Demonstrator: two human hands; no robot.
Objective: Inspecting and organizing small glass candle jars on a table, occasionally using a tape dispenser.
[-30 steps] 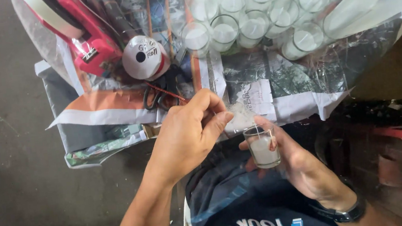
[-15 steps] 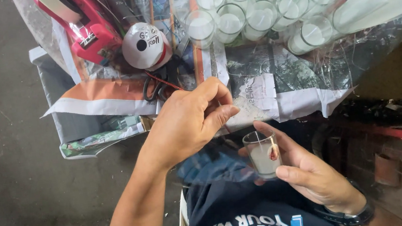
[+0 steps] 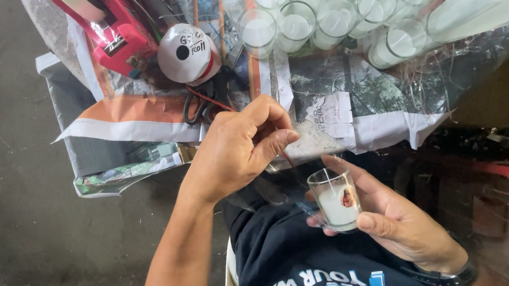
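Note:
My right hand [image 3: 399, 225] cups a small clear glass [image 3: 334, 199] over my lap. The glass is part filled with white wax, with a thin wick standing in it and a small red mark on its side. My left hand [image 3: 236, 151] hovers up and to the left of the glass, a short gap away. Its thumb and forefinger pinch a thin red stick [image 3: 286, 157] whose tip points down toward the glass.
A paper-covered table [image 3: 383, 127] lies ahead. On it are several wax-filled glasses [image 3: 329, 17], a red tape dispenser [image 3: 110, 32], a white roll [image 3: 187, 53] and black-handled scissors [image 3: 201, 104]. Grey concrete floor [image 3: 19, 215] is on the left, dark clutter on the right.
My left hand has drawn back from the glass rim, up and to the left. My right hand has lowered the glass slightly toward my lap.

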